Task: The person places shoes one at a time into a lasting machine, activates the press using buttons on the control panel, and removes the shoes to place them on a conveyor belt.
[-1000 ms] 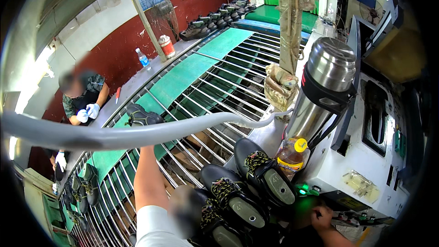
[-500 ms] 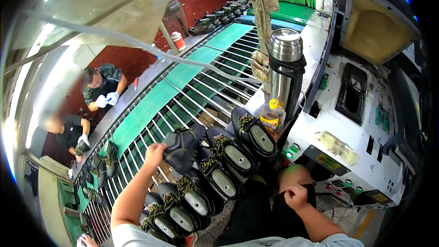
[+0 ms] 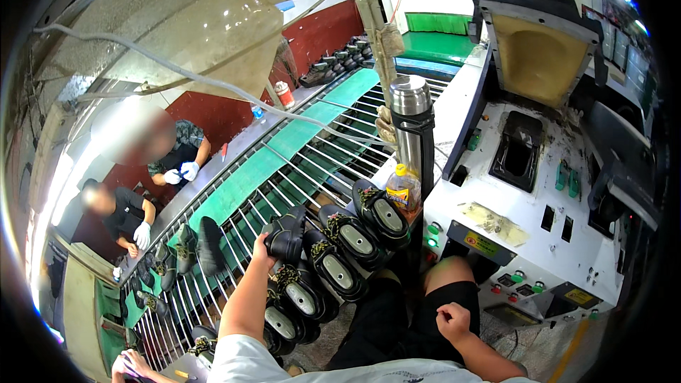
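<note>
On the green slatted conveyor rack (image 3: 284, 149), the left hand (image 3: 264, 248) grips a black rubber-soled shoe (image 3: 287, 234) at the row's end; the right hand (image 3: 454, 320) rests clenched, empty, on the thigh.

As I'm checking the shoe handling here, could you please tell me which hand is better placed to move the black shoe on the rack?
Left: the left hand already holds the black shoe; the right hand rests fisted at the thigh.

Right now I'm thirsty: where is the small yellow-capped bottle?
In the head view the small yellow-capped bottle stands right of centre at the foot of the tall steel flask, between the row of black shoes and the white machine.
</note>
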Demonstrator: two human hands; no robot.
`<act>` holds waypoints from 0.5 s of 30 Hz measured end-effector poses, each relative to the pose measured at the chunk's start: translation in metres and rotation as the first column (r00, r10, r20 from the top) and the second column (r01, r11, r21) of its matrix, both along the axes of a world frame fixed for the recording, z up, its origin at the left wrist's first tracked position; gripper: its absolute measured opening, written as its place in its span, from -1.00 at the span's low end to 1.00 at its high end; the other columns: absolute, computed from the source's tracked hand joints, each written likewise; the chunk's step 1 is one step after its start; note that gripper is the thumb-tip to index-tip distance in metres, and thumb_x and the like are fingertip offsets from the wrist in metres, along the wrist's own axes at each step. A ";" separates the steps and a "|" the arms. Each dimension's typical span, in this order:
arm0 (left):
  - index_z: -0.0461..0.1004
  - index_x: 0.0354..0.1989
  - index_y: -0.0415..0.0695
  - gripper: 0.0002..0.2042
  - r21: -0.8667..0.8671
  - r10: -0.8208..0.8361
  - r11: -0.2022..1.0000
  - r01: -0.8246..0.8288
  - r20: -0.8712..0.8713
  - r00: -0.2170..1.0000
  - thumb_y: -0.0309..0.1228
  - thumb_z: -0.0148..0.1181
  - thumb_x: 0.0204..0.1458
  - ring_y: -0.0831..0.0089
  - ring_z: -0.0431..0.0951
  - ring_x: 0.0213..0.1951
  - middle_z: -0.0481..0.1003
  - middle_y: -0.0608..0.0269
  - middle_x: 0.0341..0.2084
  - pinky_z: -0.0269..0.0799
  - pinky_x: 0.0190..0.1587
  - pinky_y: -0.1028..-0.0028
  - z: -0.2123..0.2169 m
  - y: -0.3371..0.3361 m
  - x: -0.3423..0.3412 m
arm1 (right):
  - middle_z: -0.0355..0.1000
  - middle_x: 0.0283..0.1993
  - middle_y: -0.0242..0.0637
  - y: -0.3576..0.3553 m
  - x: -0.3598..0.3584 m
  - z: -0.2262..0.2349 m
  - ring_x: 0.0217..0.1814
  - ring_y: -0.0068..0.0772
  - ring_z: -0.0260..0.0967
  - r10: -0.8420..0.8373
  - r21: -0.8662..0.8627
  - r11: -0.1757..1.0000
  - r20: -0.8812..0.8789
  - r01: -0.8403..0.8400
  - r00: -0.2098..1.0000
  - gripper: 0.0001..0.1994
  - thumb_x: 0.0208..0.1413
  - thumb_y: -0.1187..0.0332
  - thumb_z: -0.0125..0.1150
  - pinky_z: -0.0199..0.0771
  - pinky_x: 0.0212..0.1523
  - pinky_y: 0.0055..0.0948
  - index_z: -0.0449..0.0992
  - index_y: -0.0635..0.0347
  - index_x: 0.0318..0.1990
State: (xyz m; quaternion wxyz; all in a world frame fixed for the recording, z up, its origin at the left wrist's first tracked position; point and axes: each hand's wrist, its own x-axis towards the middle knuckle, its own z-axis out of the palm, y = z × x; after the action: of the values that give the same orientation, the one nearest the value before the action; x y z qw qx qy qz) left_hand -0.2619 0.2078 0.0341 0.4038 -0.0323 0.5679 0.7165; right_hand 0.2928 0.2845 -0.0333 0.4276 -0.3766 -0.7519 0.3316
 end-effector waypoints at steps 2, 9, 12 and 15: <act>0.45 -0.11 -0.19 -0.62 -0.003 0.038 0.999 -0.038 -0.004 0.999 -0.16 -0.02 0.03 0.12 0.56 -0.16 0.55 0.06 -0.21 0.40 0.06 0.12 -0.007 -0.007 -0.002 | 0.39 -0.61 -0.22 0.003 0.000 0.006 -0.63 -0.27 0.36 0.004 0.009 1.000 -0.018 -0.004 1.000 -0.96 -0.22 0.55 0.20 0.33 -0.61 -0.45 0.53 0.22 -0.53; 0.43 -0.11 -0.26 -0.59 0.179 0.026 0.984 -0.002 -0.132 0.991 -0.16 -0.04 0.03 0.11 0.55 -0.12 0.54 0.00 -0.18 0.37 0.10 0.12 0.039 -0.047 0.058 | 0.44 -0.58 -0.26 -0.015 0.019 0.017 -0.59 -0.34 0.42 0.070 -0.075 0.995 -0.005 -0.070 0.998 -0.94 -0.19 0.51 0.24 0.40 -0.55 -0.48 0.57 0.18 -0.47; 0.40 -0.04 -0.32 -0.51 0.308 0.103 0.950 -0.060 -0.125 0.987 -0.14 -0.02 0.01 0.07 0.53 -0.08 0.51 -0.05 -0.12 0.39 0.09 0.10 0.064 -0.075 0.119 | 0.52 -0.48 -0.31 -0.019 0.015 0.037 -0.51 -0.53 0.47 0.216 -0.269 0.935 -0.082 -0.231 0.973 -0.75 -0.08 0.46 0.27 0.44 -0.46 -0.55 0.53 0.20 -0.18; 0.34 0.06 -0.30 -0.43 0.426 0.145 0.897 -0.117 -0.033 0.989 -0.09 -0.02 -0.03 0.01 0.49 -0.02 0.46 -0.06 -0.03 0.38 0.10 0.07 0.057 -0.086 0.192 | 0.56 -0.30 -0.32 -0.010 -0.011 0.077 -0.31 -0.57 0.48 0.384 -0.459 0.728 -0.342 -0.509 0.858 -0.34 0.02 0.37 0.31 0.46 -0.20 -0.54 0.17 0.17 0.29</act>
State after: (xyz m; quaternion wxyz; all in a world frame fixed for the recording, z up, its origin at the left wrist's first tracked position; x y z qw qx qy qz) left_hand -0.0700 0.1222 0.0910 0.3338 0.0407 0.4082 0.8487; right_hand 0.2820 0.2745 0.0438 0.2940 -0.2475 -0.6448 0.6608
